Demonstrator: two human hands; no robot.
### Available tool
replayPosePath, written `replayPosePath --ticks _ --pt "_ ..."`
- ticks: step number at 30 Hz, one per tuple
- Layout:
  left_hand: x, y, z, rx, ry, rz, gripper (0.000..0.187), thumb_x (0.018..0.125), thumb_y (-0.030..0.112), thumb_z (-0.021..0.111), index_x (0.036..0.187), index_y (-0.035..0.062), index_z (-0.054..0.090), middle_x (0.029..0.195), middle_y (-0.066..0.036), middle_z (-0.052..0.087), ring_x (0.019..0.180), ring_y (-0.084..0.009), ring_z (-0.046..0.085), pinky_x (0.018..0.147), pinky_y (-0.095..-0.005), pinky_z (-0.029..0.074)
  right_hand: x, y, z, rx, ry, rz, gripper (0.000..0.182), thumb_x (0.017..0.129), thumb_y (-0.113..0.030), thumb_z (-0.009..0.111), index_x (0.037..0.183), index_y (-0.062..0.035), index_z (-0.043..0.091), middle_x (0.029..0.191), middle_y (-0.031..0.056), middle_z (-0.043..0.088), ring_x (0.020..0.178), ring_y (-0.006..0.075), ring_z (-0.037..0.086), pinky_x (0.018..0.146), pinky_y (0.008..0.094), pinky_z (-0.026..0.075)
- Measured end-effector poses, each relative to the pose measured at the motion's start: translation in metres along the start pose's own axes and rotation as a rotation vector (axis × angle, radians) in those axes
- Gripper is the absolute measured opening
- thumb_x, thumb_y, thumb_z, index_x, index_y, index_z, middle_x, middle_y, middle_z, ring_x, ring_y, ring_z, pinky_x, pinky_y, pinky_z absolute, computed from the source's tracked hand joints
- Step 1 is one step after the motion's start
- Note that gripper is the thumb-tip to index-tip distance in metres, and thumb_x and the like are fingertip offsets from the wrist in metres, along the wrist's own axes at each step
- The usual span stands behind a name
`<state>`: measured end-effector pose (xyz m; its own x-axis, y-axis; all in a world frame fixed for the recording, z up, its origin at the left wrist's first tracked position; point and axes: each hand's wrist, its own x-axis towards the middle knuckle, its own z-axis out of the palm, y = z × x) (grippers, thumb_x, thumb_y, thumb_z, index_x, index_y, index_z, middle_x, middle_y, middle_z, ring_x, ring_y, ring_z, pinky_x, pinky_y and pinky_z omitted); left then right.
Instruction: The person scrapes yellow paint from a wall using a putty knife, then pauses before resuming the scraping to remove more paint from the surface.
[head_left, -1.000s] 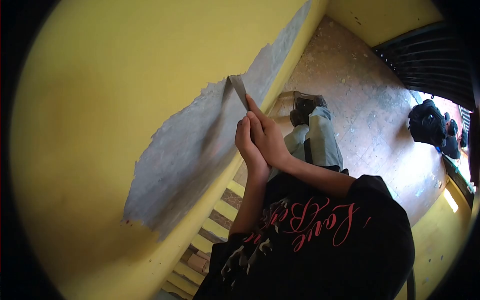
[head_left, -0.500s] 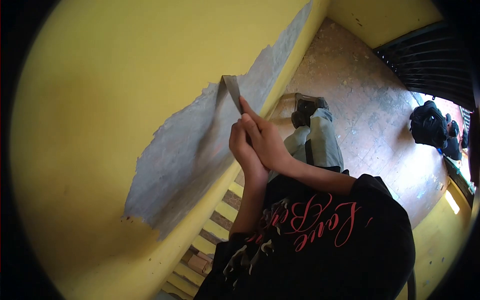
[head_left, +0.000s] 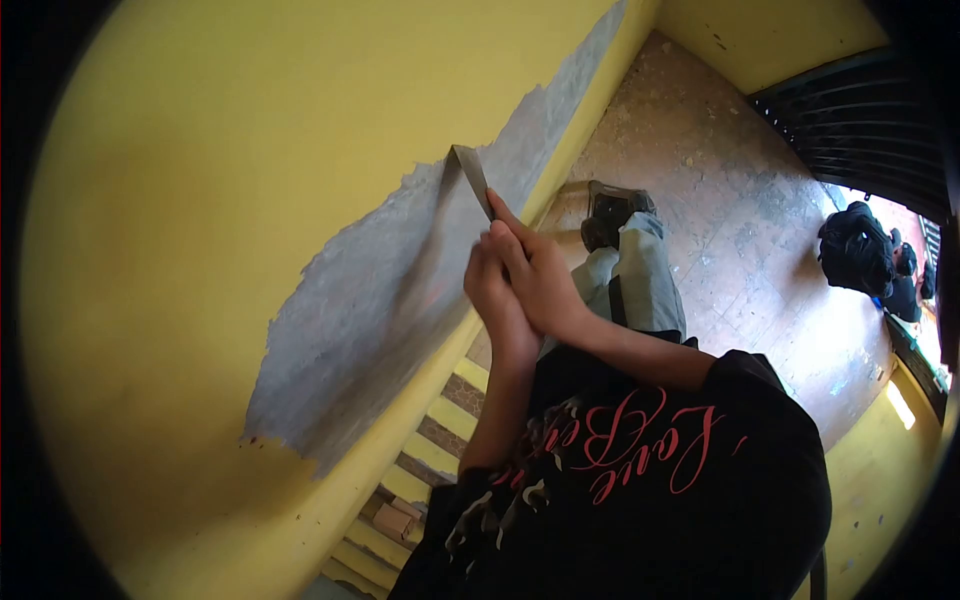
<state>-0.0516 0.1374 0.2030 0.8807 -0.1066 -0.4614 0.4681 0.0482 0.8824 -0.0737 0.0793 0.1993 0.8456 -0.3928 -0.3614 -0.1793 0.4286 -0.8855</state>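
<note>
Both hands are clasped together around a paint scraper [head_left: 470, 172], its handle hidden in them. My right hand [head_left: 545, 280] is closed on it, with the index finger stretched along the flat metal blade. Pressed against it from the left is my left hand [head_left: 493, 287], its fingers curled and partly hidden. The blade's tip meets the yellow wall [head_left: 200, 200] at the ragged upper edge of a bare grey patch [head_left: 350, 290]. A shadow of the tool falls across that patch.
Below the patch runs a yellow ledge [head_left: 420, 400], with yellow slats [head_left: 430, 453] beneath it. My legs [head_left: 645, 280] stand on the worn tiled floor [head_left: 730, 210]. A dark backpack [head_left: 857, 247] and people sit by the doorway at right, near a dark metal gate [head_left: 860, 120].
Both hands and the scraper have shifted slightly to the right, and the blade tip has moved a little along the paint edge. The grip looks the same.
</note>
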Motion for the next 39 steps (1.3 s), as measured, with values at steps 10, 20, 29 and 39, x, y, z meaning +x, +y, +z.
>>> replayPosePath --ticks 10,20,29,39 --pt "0.008 -0.007 0.005 -0.001 -0.004 -0.097 0.030 0.101 0.027 0.046 0.099 -0.0002 0.057 0.086 -0.005 0.057 0.075 -0.0116 0.053 0.067 -0.0274 0.044 0.004 -0.006 -0.011 0.057 0.028 0.050 0.045 0.102 -0.025 0.046 0.141 -0.0038 0.043 0.098 0.0077 0.063 0.089 0.0075 0.050 0.082 0.0248 0.045" --pt "0.018 -0.009 0.025 0.008 -0.056 -0.045 0.025 0.099 0.028 0.047 0.095 0.0065 0.060 0.079 0.003 0.049 0.073 -0.0077 0.047 0.064 -0.0261 0.039 0.018 -0.004 -0.023 -0.014 0.061 0.013 0.044 0.100 -0.027 0.047 0.138 -0.0052 0.046 0.104 0.0210 0.065 0.093 0.0226 0.063 0.082 0.0301 0.048" --pt "0.011 -0.010 0.012 -0.004 -0.003 -0.042 0.028 0.101 0.029 0.044 0.101 0.0058 0.059 0.081 0.002 0.050 0.074 -0.0082 0.048 0.065 -0.0262 0.040 0.006 0.001 -0.015 -0.105 -0.101 0.086 0.043 0.102 -0.024 0.044 0.138 -0.0006 0.045 0.111 0.0150 0.066 0.100 0.0106 0.057 0.088 0.0266 0.045" --pt "0.012 -0.012 0.022 -0.028 -0.007 -0.077 0.025 0.100 0.026 0.045 0.098 0.0061 0.060 0.080 0.002 0.049 0.074 -0.0079 0.049 0.065 -0.0252 0.040 0.011 -0.007 -0.024 -0.142 -0.042 0.046 0.041 0.100 -0.021 0.047 0.135 -0.0014 0.049 0.097 0.0130 0.069 0.085 0.0106 0.059 0.075 0.0275 0.048"
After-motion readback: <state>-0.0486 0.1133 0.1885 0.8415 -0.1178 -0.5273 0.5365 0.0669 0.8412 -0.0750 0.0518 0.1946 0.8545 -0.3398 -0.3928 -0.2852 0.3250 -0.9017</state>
